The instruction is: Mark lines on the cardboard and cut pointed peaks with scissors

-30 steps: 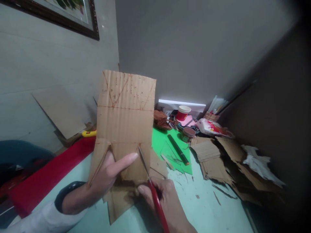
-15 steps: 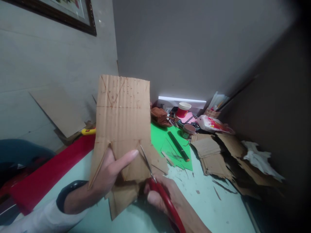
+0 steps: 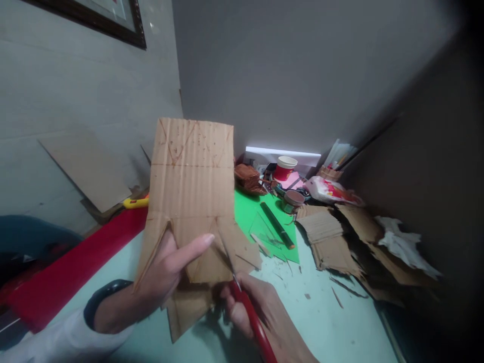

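Note:
My left hand (image 3: 170, 262) grips an upright piece of corrugated cardboard (image 3: 192, 186), its thumb lying across the front. Brown pen lines cross the board, with zigzag marks near the top and a V-shaped notch at the lower left. In my right hand (image 3: 260, 307) is a pair of red-handled scissors (image 3: 249, 307). Their blades meet the lower right part of the board, along a cut line running up from the bottom edge. Another cardboard piece (image 3: 192, 312) shows below the held one. The fingers of my left hand behind the board are hidden.
A green sheet (image 3: 245, 204) lies behind the board with a black marker (image 3: 277, 225) on it. Beyond stand a red-and-white paper cup (image 3: 285, 168) and a small jar (image 3: 293, 200). Torn cardboard (image 3: 328, 237) lies right, red material (image 3: 83, 257) left. Scraps dot the pale table (image 3: 317, 322).
The scissors' blades have closed further along the cut at the lower right of the board. My right hand has shifted slightly left; the board stays nearly in place.

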`<action>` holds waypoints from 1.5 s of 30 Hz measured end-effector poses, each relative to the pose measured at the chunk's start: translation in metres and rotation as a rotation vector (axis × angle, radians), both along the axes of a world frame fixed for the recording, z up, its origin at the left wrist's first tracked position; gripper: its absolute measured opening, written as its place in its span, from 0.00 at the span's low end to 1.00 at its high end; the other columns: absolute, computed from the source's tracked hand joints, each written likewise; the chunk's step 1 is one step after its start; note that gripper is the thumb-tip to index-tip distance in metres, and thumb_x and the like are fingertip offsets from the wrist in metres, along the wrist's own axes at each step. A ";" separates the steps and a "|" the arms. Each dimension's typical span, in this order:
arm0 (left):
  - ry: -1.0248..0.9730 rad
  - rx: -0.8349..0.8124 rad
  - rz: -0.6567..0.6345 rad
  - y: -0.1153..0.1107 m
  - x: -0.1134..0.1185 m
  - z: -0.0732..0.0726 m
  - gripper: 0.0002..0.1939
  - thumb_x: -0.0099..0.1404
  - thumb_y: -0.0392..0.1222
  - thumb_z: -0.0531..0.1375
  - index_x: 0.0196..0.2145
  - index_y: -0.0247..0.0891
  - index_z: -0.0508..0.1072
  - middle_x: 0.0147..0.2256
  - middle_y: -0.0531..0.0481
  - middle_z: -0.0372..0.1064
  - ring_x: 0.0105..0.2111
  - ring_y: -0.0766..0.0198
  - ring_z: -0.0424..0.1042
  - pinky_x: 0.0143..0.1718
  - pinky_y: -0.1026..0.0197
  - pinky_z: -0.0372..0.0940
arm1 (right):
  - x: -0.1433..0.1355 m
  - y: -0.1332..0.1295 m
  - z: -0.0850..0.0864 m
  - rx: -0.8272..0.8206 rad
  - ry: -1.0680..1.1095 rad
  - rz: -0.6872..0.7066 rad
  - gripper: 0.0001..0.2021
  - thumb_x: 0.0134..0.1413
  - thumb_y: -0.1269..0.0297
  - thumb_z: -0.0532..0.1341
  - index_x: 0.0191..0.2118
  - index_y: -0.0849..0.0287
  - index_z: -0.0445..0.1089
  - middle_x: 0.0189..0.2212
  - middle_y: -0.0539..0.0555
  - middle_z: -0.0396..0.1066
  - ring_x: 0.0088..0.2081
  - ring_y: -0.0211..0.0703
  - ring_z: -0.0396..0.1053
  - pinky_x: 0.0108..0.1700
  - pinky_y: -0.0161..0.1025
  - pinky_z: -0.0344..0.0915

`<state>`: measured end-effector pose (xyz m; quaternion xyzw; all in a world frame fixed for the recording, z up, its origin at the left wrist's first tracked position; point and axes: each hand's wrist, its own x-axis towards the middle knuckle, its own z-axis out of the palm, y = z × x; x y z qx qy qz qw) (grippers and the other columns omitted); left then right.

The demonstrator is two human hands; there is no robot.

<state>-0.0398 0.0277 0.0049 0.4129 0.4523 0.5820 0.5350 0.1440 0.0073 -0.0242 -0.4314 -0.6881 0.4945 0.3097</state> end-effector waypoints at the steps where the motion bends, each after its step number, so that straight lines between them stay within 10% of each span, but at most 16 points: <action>1: 0.022 0.003 -0.007 0.000 0.000 0.000 0.38 0.61 0.49 0.69 0.66 0.49 0.60 0.56 0.50 0.74 0.56 0.49 0.72 0.56 0.52 0.71 | 0.000 0.000 0.002 -0.010 0.003 0.008 0.16 0.60 0.49 0.59 0.32 0.57 0.68 0.26 0.51 0.70 0.28 0.42 0.67 0.29 0.37 0.60; 13: 0.255 0.071 -0.041 -0.004 0.003 0.004 0.33 0.61 0.57 0.66 0.61 0.50 0.68 0.53 0.51 0.77 0.65 0.46 0.62 0.69 0.46 0.53 | -0.001 0.000 0.020 -0.044 0.004 0.035 0.09 0.57 0.59 0.59 0.30 0.57 0.63 0.24 0.47 0.63 0.26 0.37 0.57 0.28 0.36 0.53; 25: 0.252 0.100 -0.033 -0.001 -0.004 0.000 0.28 0.61 0.55 0.68 0.57 0.48 0.73 0.48 0.51 0.80 0.65 0.48 0.62 0.72 0.49 0.45 | -0.014 0.005 -0.007 0.073 0.025 -0.060 0.17 0.59 0.55 0.57 0.23 0.55 0.55 0.19 0.45 0.55 0.22 0.35 0.53 0.25 0.36 0.49; 45: -0.184 -0.068 0.151 0.006 0.011 0.001 0.37 0.60 0.47 0.69 0.65 0.45 0.63 0.53 0.50 0.77 0.58 0.50 0.71 0.53 0.58 0.73 | -0.012 0.006 -0.001 -0.072 0.048 -0.046 0.19 0.56 0.52 0.61 0.23 0.57 0.57 0.20 0.45 0.53 0.25 0.36 0.51 0.26 0.35 0.48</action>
